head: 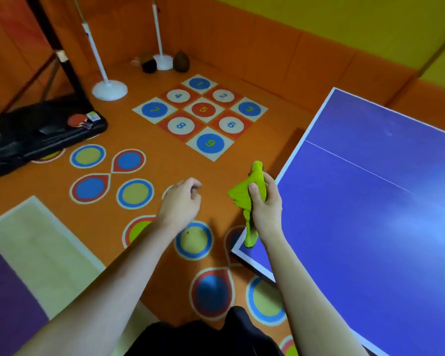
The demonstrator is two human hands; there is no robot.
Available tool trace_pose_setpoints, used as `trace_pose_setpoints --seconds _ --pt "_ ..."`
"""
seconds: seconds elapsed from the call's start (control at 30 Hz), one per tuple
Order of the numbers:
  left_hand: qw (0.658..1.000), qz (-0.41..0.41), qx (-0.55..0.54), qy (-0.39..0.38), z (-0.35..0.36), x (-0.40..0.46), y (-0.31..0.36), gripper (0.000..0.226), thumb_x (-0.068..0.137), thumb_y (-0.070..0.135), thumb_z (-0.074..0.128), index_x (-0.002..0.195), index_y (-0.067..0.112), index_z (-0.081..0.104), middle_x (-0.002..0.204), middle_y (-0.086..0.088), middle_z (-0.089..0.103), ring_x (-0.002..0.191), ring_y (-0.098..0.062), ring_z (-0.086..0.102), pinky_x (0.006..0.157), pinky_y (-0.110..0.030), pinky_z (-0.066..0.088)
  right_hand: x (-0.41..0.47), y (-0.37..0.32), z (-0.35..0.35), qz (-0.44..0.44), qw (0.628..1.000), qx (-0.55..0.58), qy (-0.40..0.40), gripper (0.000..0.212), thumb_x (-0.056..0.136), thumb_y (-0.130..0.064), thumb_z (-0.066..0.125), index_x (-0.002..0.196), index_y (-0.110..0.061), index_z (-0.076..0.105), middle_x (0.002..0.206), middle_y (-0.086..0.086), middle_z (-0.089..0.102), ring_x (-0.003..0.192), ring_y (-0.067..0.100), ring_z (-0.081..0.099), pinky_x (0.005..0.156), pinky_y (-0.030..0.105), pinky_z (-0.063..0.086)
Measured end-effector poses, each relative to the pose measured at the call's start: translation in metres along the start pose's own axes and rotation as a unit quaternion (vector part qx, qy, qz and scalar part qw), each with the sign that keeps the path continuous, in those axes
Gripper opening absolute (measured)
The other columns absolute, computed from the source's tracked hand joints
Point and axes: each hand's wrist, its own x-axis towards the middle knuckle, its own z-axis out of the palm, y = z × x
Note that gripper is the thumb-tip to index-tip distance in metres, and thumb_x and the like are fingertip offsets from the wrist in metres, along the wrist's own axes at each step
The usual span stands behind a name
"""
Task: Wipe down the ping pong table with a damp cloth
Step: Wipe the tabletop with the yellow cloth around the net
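**Green cloth in hand, blue desk waiting**

Closest to me, two bare arms reach out over the orange floor (pixel 242 163) with its painted rings.

The right hand (pixel 265 206) holds the green cloth (pixel 244 196). Its fingers (pixel 266 186) and thumb are curled tight round the middle of the cloth, so it is all bunched up. One end pokes up above the hand. The other end hangs down and droops over the near corner of the desk. The hand is up in the air, just by that corner. I cannot tell if the hanging end touches the top.

The left hand (pixel 180 204) is over the floor, a little way from the cloth. Its fingers are loosely curled and hold nothing.

The cloth looks soft, floppy and very light. It bends any way you like and will not break. If it is wet it may drip, and it may feel a bit heavier. I think a bunch in the fist is fine for carrying, but it would wipe better opened out flat with the palm pressing on top. The free hand could pull the loose end to spread it.

To the right is the ping pong desk (pixel 370 227), blue, hard and smooth, with white lines. The cloth should slide on it easily.

Farther off is a number grid (pixel 203 111) on the floor. To the left, a red paddle (pixel 76 120) lies on a black case (pixel 23 140). Two white pole stands (pixel 109 89) sit near the orange wall.
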Motion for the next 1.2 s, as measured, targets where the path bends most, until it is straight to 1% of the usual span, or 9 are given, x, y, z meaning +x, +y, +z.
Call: trace_pose_setpoints --seconds 0.1,0.2,0.33,0.5,0.57,0.73,0.9,0.97,1.2 --pt "0.999 0.012 0.03 -0.017 -0.026 0.037 -0.018 0.024 0.097 0.017 0.047 0.116 0.025 0.061 0.117 0.004 0.063 0.104 -0.017 0.06 0.085 -0.032 0.05 0.03 -0.012 0.037 -0.015 1.0 -0.007 -0.008 0.039 0.107 -0.034 0.061 0.145 -0.034 0.054 0.13 -0.017 0.066 0.115 0.0 0.064 0.087 0.014 0.052" --pt "0.998 0.035 0.036 -0.024 -0.042 0.085 -0.023 0.027 0.096 0.014 0.048 0.117 0.022 0.062 0.117 0.001 0.063 0.108 -0.019 0.06 0.088 -0.035 0.049 0.064 -0.029 0.061 -0.026 1.0 -0.009 -0.012 0.04 0.107 -0.029 0.062 0.146 -0.03 0.055 0.128 -0.018 0.066 0.11 -0.006 0.064 0.082 0.008 0.049" --pt "0.996 0.077 0.034 -0.014 -0.052 0.157 -0.011 0.03 0.094 0.012 0.049 0.119 0.021 0.061 0.117 -0.001 0.063 0.11 -0.021 0.059 0.092 -0.04 0.05 0.118 -0.038 0.082 -0.03 0.999 0.016 0.006 0.037 0.108 -0.025 0.061 0.144 -0.026 0.056 0.123 -0.018 0.068 0.107 -0.004 0.066 0.08 0.01 0.05" --pt "0.994 0.078 0.048 0.052 -0.058 0.246 0.0 0.028 0.098 0.019 0.047 0.123 0.024 0.058 0.124 0.005 0.058 0.117 -0.016 0.052 0.093 -0.033 0.046 0.217 -0.031 0.114 -0.034 0.998 0.047 0.032 0.035 0.109 -0.022 0.058 0.144 -0.021 0.056 0.124 -0.011 0.068 0.107 -0.003 0.066 0.082 0.011 0.05" --pt "0.993 0.06 0.068 0.08 -0.062 0.281 -0.003 0.027 0.098 0.023 0.047 0.124 0.028 0.056 0.126 0.008 0.056 0.117 -0.014 0.05 0.092 -0.033 0.046 0.266 -0.026 0.133 -0.039 0.997 0.053 0.041 0.034 0.109 -0.022 0.058 0.143 -0.022 0.057 0.124 -0.011 0.068 0.11 0.001 0.066 0.086 0.014 0.051" --pt "0.98 0.088 0.151 0.093 -0.073 0.382 -0.009 0.028 0.098 0.024 0.051 0.125 0.027 0.057 0.125 0.007 0.059 0.115 -0.013 0.052 0.092 -0.028 0.039 0.39 -0.036 0.173 -0.039 0.995 0.069 0.053 0.037 0.108 -0.028 0.059 0.145 -0.026 0.056 0.131 -0.01 0.067 0.119 0.005 0.063 0.101 0.029 0.053" --pt "0.972 0.114 0.175 0.112 -0.07 0.478 -0.002 0.026 0.097 0.022 0.054 0.123 0.023 0.059 0.123 0.003 0.061 0.112 -0.016 0.054 0.09 -0.026 0.041 0.473 -0.054 0.186 -0.044 0.995 0.079 0.043 0.033 0.108 -0.023 0.059 0.141 -0.025 0.058 0.121 -0.013 0.069 0.105 -0.006 0.065 0.081 0.009 0.049" --pt "0.969 0.133 0.177 0.11 -0.062 0.514 -0.002 0.025 0.096 0.021 0.057 0.121 0.022 0.061 0.121 0.002 0.063 0.111 -0.016 0.056 0.089 -0.029 0.046 0.5 -0.05 0.188 -0.05 0.995 0.068 0.051 0.031 0.108 -0.022 0.058 0.139 -0.026 0.058 0.119 -0.014 0.068 0.103 -0.007 0.065 0.079 0.007 0.047" --pt "0.965 0.19 0.162 0.079 -0.03 0.657 0.017 0.026 0.09 0.015 0.059 0.116 0.02 0.063 0.111 0.002 0.065 0.1 -0.017 0.057 0.083 -0.033 0.053 0.609 -0.027 0.193 -0.038 0.993 0.046 0.105 0.032 0.108 -0.026 0.059 0.14 -0.029 0.057 0.12 -0.009 0.071 0.107 0.009 0.069 0.089 0.025 0.056"
